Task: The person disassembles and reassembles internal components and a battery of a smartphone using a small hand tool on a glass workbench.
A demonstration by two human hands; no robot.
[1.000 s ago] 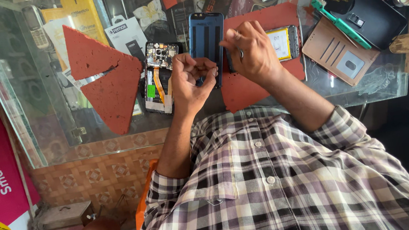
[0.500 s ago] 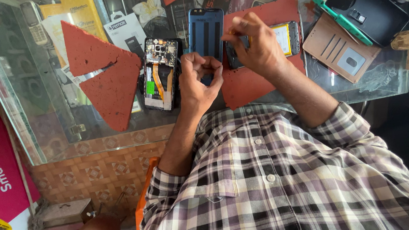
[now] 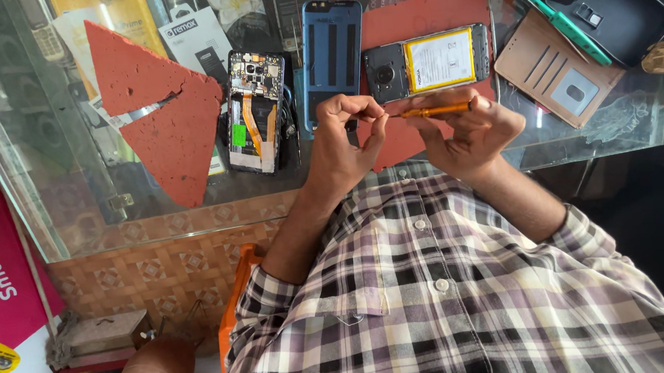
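Both hands [image 3: 423, 126] now pinch orange screwdriver [image 3: 433, 109].

One head-worn camera looks steeply down, close over the person's checked shirt [image 3: 454, 296] in the near part, facing the glass counter [image 3: 68, 193] across the far side.
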